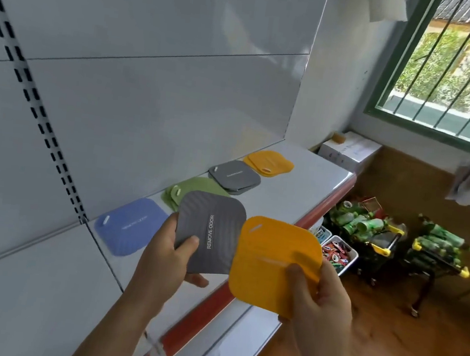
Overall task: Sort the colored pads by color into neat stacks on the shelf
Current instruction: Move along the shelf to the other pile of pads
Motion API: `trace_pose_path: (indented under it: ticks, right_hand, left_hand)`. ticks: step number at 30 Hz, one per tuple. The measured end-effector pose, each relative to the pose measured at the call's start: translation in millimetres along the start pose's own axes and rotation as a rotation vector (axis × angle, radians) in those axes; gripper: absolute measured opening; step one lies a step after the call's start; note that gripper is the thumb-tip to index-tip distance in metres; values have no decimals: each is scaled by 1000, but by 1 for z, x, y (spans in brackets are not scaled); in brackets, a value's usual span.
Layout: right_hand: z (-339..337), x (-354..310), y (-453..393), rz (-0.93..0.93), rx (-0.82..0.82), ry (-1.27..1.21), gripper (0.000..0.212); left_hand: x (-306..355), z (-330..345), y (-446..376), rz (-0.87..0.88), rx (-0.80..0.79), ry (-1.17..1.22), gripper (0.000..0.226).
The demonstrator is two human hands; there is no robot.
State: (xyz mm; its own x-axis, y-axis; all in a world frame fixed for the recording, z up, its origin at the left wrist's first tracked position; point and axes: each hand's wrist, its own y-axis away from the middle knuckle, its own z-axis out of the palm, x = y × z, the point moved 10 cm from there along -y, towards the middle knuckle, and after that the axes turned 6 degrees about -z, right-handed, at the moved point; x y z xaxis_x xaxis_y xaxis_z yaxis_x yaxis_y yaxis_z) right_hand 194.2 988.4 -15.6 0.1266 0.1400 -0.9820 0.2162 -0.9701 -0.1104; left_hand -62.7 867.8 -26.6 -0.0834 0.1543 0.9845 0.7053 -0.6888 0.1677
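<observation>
My left hand [169,255] grips a grey pad [216,231] printed "REMOVE ODOR", held above the shelf's front. My right hand [319,298] grips an orange pad [271,258] just right of it, out past the shelf edge. On the white shelf [308,192] four piles lie in a row along the back panel: a blue pad [128,227] nearest, then a green stack [194,190] partly hidden behind the held grey pad, a grey stack [234,176], and an orange stack [269,162] farthest.
The shelf has a red front edge [324,208]. Below it on the right stand a white basket of small coloured items [336,253] and two carts of green bottles [369,225]. A white box [348,149] sits beyond the shelf end, under a barred window [457,65].
</observation>
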Motion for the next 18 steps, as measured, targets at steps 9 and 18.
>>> trace_pose_path:
  ticks: [9, 18]
  right_hand:
    - [7, 16, -152, -113, -193, -9, 19]
    - [17, 28, -294, -213, -354, 48, 10]
  left_hand:
    - [16, 58, -77, -11, 207, 17, 41]
    - [23, 94, -135, -61, 441, 19, 33]
